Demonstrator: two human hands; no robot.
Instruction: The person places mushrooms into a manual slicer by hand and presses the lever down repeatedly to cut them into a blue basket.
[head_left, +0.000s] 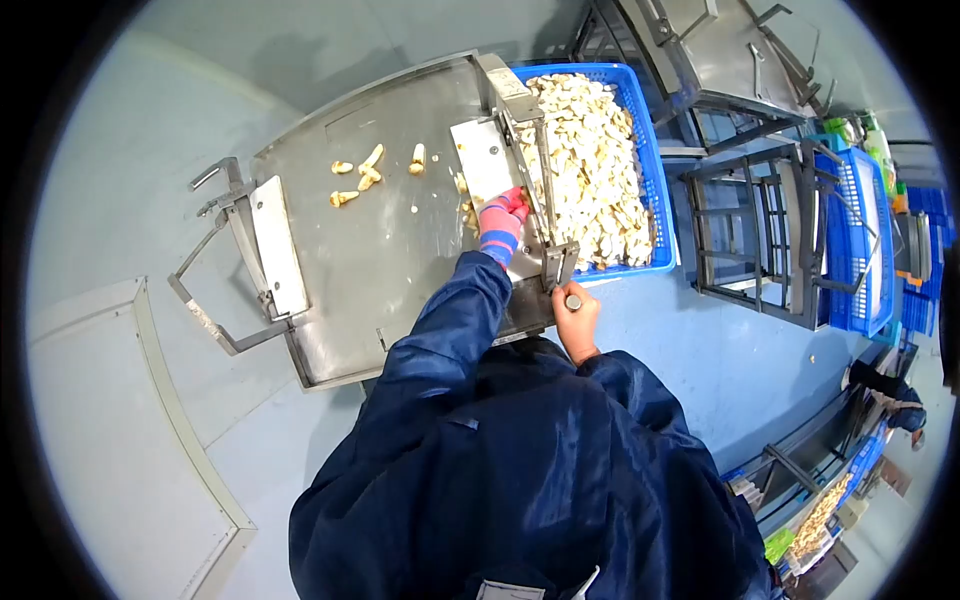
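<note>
My left hand [504, 222], in a pink and blue striped glove, is closed at the cutter's white plate [482, 155], beside the long blade bar [535, 185]. A small brownish bit, apparently a mushroom, shows at its fingertips; the fingers hide most of it. Bare, my right hand [575, 322] wraps round the cutter's lever handle [572, 302] at the table's near right corner. Several small mushrooms [370, 170] lie on the steel table [400, 240], and a few more sit partly hidden just left of the glove. Cut mushroom pieces [590, 170] fill a blue basket [664, 225] right of the blade.
Another cutter with a white plate [278, 245] is fixed to the table's left edge. Metal frames [745, 225] and blue crates [862, 240] stand to the right. Farther off, a person [895, 400] is near another bench with mushrooms [820, 515].
</note>
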